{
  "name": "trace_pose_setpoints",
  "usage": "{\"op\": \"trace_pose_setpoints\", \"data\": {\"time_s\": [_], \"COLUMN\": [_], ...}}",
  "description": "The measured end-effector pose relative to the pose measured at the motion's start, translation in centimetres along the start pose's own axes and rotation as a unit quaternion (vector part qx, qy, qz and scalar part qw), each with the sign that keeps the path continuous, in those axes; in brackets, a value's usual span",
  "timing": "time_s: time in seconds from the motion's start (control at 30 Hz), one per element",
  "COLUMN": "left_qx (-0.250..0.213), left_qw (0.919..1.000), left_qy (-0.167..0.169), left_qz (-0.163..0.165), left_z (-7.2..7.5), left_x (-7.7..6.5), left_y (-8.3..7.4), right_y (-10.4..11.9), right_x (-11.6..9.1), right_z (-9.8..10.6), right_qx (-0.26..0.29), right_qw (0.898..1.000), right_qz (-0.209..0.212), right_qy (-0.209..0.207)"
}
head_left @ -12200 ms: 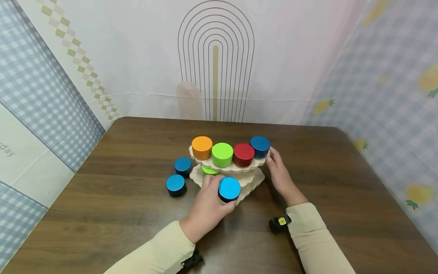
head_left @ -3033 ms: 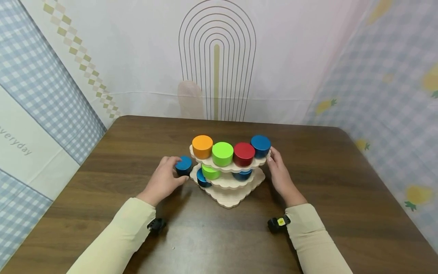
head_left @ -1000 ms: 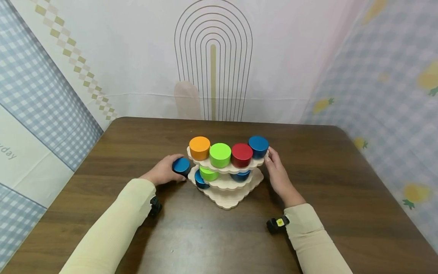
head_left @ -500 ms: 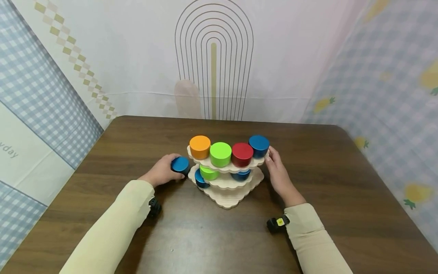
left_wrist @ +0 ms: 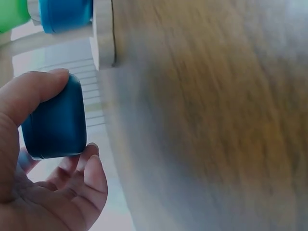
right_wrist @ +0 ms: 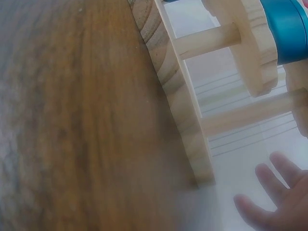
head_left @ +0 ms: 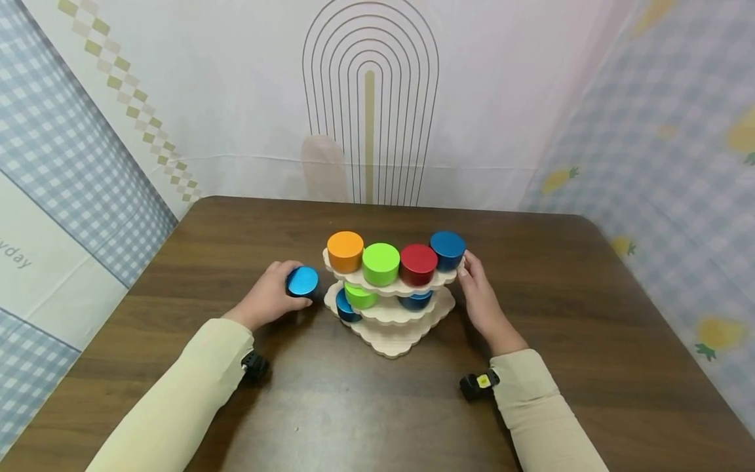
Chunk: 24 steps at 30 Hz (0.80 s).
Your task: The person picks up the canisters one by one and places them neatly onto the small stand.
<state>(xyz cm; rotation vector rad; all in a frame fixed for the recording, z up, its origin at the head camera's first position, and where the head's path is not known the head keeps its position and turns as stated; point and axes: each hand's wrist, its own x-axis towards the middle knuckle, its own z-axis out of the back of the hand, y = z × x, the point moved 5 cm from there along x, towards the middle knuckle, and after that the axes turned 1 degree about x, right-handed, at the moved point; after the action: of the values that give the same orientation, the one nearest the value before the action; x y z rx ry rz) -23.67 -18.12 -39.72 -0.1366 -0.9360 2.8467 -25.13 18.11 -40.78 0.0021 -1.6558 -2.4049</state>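
My left hand pinches a round blue tin between thumb and fingers, left of a tiered wooden stand. In the left wrist view the tin looks tilted, apart from the stand's base. On the top tier sit an orange tin, a green tin, a red tin and a blue tin. Lower down are a green tin and blue tins, partly hidden. My right hand is at the top tier's right edge, fingers loosely extended; contact is unclear.
The brown wooden table extends around the stand on every side. Behind it hangs a pale cloth with arch lines. Checked cloth hangs at the right, and more at the left. A black wrist camera sits below each hand.
My left hand grasped the last loose blue tin and moved it slightly left, away from the stand. Since the oldest frame, other blue tins came onto the lower tiers. The right hand stayed put.
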Motion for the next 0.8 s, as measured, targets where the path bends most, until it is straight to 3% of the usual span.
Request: {"op": "trace_pose_setpoints", "data": {"time_s": [0.8], "left_qx": [-0.010], "left_qw": [0.9998], "left_qy": [0.014], "left_qz": [0.013], "left_z": [-1.7], "left_x": [-3.9], "left_y": [-4.5], "right_y": [0.0], "right_x": [0.0], "right_z": [0.0], "right_qx": [0.000], "right_qw": [1.000], "right_qz": [-0.001], "right_qy": [-0.002]}}
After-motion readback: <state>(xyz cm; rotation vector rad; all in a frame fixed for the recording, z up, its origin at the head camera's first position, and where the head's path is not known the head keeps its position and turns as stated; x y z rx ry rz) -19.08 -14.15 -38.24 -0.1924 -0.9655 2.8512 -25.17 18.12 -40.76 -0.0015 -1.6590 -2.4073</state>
